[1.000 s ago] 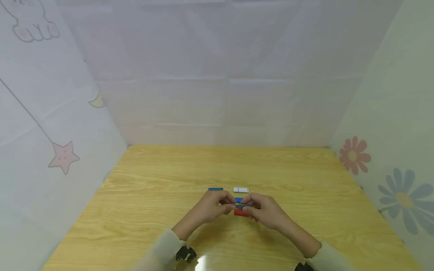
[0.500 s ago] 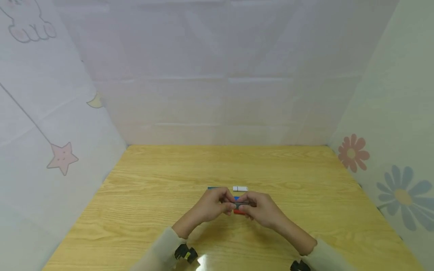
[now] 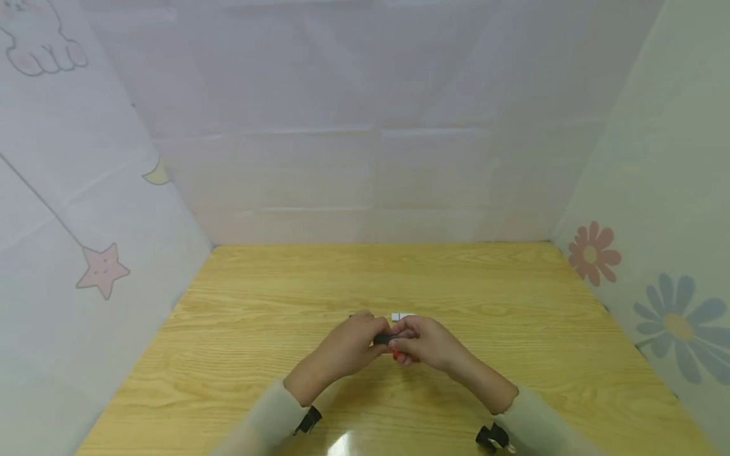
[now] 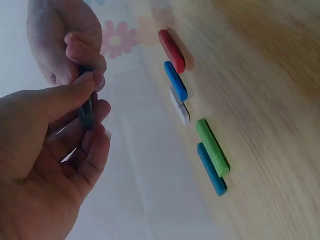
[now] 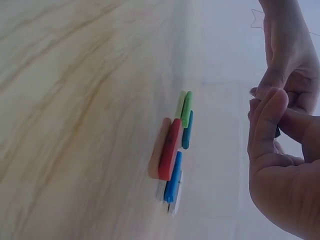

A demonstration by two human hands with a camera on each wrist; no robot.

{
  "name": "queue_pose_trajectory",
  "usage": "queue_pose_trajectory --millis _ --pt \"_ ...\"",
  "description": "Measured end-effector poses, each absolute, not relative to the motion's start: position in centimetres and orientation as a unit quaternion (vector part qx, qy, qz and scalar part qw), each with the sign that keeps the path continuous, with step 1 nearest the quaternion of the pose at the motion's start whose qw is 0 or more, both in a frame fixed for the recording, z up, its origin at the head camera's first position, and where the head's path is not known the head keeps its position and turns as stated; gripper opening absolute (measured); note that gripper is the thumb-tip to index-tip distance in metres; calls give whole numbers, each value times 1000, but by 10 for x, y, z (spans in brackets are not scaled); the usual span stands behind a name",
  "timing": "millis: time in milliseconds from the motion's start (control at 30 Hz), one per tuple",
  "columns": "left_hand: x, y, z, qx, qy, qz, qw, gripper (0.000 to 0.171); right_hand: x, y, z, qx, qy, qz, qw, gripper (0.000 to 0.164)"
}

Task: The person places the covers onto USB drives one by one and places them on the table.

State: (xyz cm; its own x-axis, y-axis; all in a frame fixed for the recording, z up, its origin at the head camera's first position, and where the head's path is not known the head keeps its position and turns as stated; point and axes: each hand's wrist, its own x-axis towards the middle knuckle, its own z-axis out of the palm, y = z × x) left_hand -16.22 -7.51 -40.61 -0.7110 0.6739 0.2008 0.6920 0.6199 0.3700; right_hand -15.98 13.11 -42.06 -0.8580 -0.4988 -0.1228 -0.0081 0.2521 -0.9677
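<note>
Between both hands is a dark grey stick, most likely a USB flash drive, held above the table. My left hand pinches it between thumb and fingers in the left wrist view. At its other end the fingers of my right hand are curled, covering much of it. On the table lie a red flash drive, a blue one, a white one, a green one and a teal one. In the head view the hands hide most of these.
The wooden table meets a pale back wall and side walls with printed star and flowers. The lying sticks form a loose row beyond the hands. Dark wrist mounts hang below the sleeves.
My right hand has moved slightly left and up, and the dark drive has shifted left with it. The hands now cover the blue drive and part of the white one in the head view.
</note>
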Motion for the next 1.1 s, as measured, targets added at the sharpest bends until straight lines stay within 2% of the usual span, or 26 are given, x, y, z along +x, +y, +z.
queue_pose_trajectory --millis 67,133,333,533,800,900,1100 --pt "-161 -78 -405 -385 -907 -163 48 14 -161 132 -421 -167 767 -580 218 35" --pt "-162 -84 -407 -378 -915 -131 54 13 -161 135 -421 -171 789 -554 204 39" --pt "-167 -102 -418 -329 -941 -81 -4 15 -167 159 -413 -152 838 -504 141 37" --pt "-171 -109 -428 -315 -947 -60 -25 20 -173 180 -414 -126 845 -504 124 39" --pt "-175 -112 -436 -315 -944 -78 -63 15 -179 194 -424 -98 846 -510 118 41" --pt "-175 -115 -437 -307 -945 -89 -66 18 -181 202 -425 -91 853 -502 106 43" --pt "-179 -142 -429 -267 -955 -127 -34 36 -184 224 -426 -120 912 -393 9 49"
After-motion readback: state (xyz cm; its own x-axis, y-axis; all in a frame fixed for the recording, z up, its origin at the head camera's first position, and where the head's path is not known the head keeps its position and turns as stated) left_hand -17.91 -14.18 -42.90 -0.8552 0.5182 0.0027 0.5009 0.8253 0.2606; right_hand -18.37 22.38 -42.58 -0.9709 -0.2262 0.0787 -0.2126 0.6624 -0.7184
